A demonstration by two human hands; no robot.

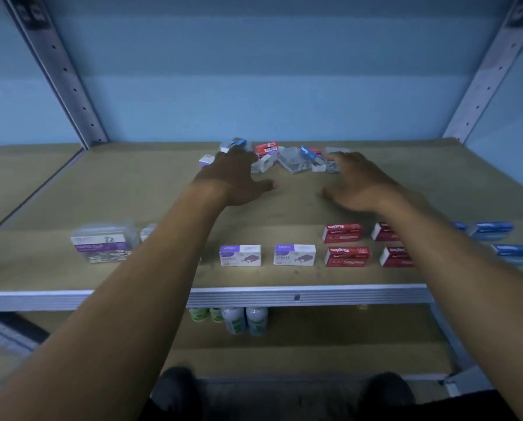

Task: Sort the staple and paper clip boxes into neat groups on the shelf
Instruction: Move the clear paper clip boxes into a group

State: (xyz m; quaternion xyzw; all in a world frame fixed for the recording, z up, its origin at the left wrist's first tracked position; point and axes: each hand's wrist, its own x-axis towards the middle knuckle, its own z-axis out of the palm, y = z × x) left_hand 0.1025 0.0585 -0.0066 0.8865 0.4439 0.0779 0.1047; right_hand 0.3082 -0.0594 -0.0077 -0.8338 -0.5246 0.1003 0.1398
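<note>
A jumbled pile of small boxes [293, 161] lies at the back middle of the brown shelf [132, 192]: blue, red, purple-white and clear ones. My left hand [235, 174] reaches into the pile's left end with fingers spread, holding nothing. My right hand [354, 180] reaches to its right end, fingers over a clear box [333, 167]. Near the front edge stand sorted groups: clear paper clip boxes [103, 243], two purple-white staple boxes [240, 255], red Staples boxes [345, 256] and blue boxes [494, 230].
Metal uprights [68, 86] frame the shelf on both sides, with a blue wall behind. The shelf's metal front rail [296, 296] runs across. Several small bottles [245, 319] stand on the lower shelf. My shoes show at the bottom.
</note>
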